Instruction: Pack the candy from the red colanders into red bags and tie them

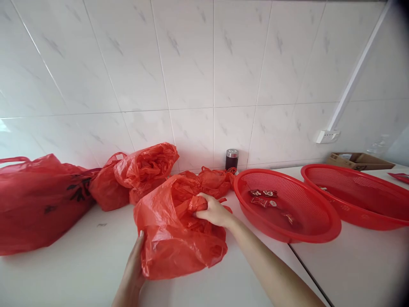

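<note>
A red plastic bag (179, 247) with a wide mouth stands on the white table in front of me, more crumpled red plastic inside it. My left hand (136, 256) grips the bag's left side, thumb in front, with the other fingers hidden behind the film. At the mouth, my right hand (213, 212) is closed on a bunched piece of red plastic (197, 204). Whether that bunch is part of this bag or a separate bag inside it, I cannot tell.
Full red bags (35, 209) and crumpled ones (147, 164) line the left and back. A red basket (287, 234) holding several small wrapped packets (259, 201) sits right, beside a second basket (361, 213). Behind are a dark jar (231, 160) and a cardboard box (359, 161).
</note>
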